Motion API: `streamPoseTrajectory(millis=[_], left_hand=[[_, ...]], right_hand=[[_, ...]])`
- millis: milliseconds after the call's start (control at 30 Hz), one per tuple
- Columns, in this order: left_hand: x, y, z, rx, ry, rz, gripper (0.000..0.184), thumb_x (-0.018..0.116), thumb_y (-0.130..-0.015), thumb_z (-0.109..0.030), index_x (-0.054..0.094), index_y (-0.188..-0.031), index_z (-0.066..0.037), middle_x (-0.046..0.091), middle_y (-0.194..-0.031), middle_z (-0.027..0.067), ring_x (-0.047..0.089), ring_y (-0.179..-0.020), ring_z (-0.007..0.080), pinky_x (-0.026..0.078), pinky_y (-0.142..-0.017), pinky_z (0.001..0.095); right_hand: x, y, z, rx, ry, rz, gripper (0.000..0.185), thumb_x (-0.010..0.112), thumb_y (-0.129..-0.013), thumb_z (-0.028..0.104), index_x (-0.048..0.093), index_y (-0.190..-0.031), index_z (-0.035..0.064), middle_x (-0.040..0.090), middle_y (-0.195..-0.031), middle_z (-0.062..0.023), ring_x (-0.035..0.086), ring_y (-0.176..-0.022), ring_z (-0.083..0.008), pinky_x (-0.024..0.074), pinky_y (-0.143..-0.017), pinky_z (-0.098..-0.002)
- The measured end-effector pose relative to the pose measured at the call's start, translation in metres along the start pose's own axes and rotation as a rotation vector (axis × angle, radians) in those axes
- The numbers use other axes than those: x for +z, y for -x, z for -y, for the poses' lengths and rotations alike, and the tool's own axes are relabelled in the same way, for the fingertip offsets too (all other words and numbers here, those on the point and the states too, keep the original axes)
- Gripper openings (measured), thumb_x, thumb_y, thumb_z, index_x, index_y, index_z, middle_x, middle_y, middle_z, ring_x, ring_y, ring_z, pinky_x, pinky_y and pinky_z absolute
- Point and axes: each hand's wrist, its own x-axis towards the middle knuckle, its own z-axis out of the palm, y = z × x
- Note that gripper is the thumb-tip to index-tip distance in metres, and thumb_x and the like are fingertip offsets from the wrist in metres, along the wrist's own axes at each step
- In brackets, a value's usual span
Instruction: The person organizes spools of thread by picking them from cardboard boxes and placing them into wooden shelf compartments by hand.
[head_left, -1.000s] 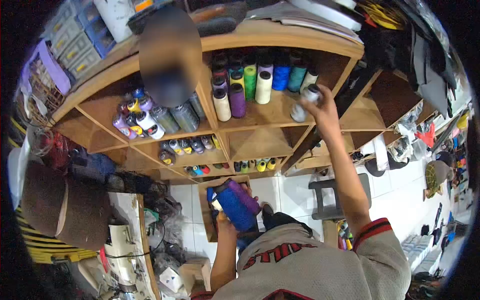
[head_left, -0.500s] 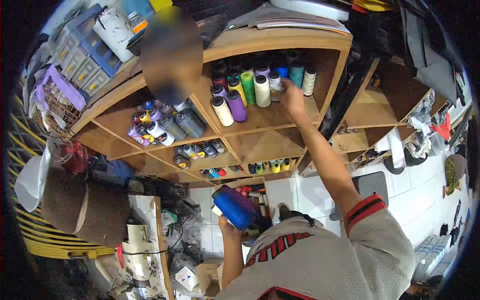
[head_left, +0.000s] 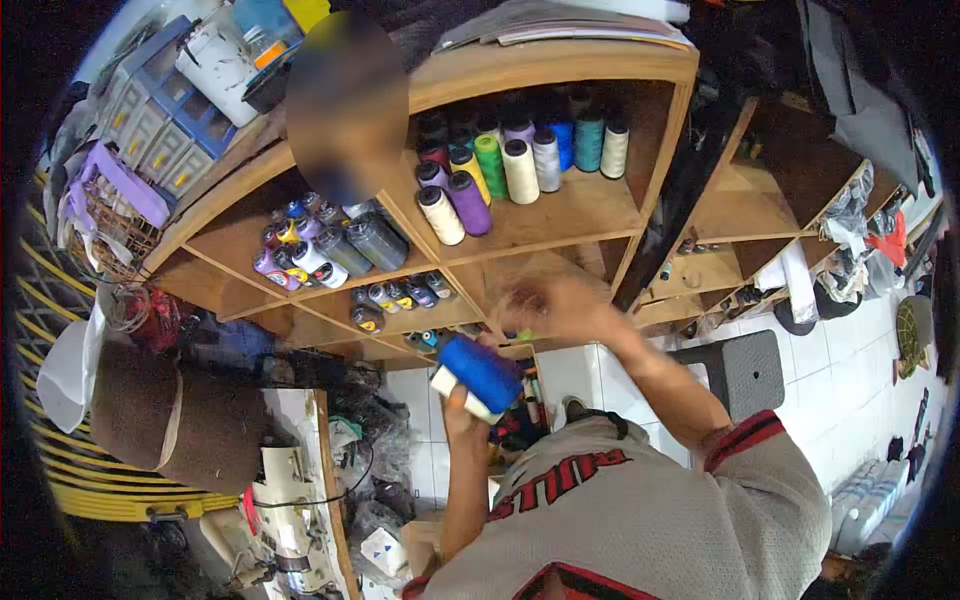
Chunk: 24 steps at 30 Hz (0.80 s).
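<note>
Spools of thread fill the person's left hand, held low, on the near side of a wooden shelf: a thick blue spool lies tilted along a white spool, with the fingers wrapped about the white one from its near side. Right hand is in mid-air to the right of these spools and farther up, in front of the shelf's lower compartment; it is too blurred to tell whether its fingers are spread or closed, or whether they grip anything. On the far side, the upper right compartment bears upright spools. A cream spool and a purple spool stand at its left, near the front edge, with a yellow spool and a green spool behind them; toward the right come a pale grey spool and a teal spool. Dark grey cones stand in the compartment to the left. A grey stool sits on the floor to the right, and a sewing machine is near, on the left.
</note>
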Motion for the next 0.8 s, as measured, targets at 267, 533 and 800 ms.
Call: streamPoseTrajectory(millis=[267,533,800], left_hand=[[0.029,-0.024,0.022,0.031,-0.242,-0.133,0.047,0.065,-0.075,-0.012,0.047,-0.118,-0.004,0.058,-0.098,0.0081,0.061,-0.084,0.0235,0.052,-0.077,0.036],[0.035,-0.024,0.028,-0.032,-0.132,-0.095,0.048,0.069,-0.075,-0.019,0.048,-0.117,-0.006,0.059,-0.101,0.0069,0.061,-0.088,0.0237,0.051,-0.077,0.0389],[0.043,-0.015,0.026,0.042,-0.162,-0.127,0.05,0.069,-0.075,-0.02,0.046,-0.116,-0.005,0.058,-0.101,0.0076,0.06,-0.086,0.0216,0.052,-0.075,0.0367]], right_hand=[[-0.011,0.034,-0.019,-0.066,-0.296,0.115,0.054,0.075,-0.07,0.028,0.057,-0.11,-0.0029,0.062,-0.105,-0.0152,0.058,-0.099,-0.0226,0.0433,-0.09,-0.0345],[-0.103,-0.073,-0.07,-0.148,0.189,-0.852,0.05,0.08,-0.063,0.013,0.058,-0.106,0.0002,0.065,-0.095,-0.0142,0.062,-0.088,-0.0239,0.0481,-0.08,-0.0336],[-0.092,-0.111,-0.092,-0.264,0.308,-1.115,0.048,0.078,-0.064,0.016,0.058,-0.105,0.0002,0.062,-0.1,-0.022,0.06,-0.091,-0.0374,0.0486,-0.077,-0.0406]])
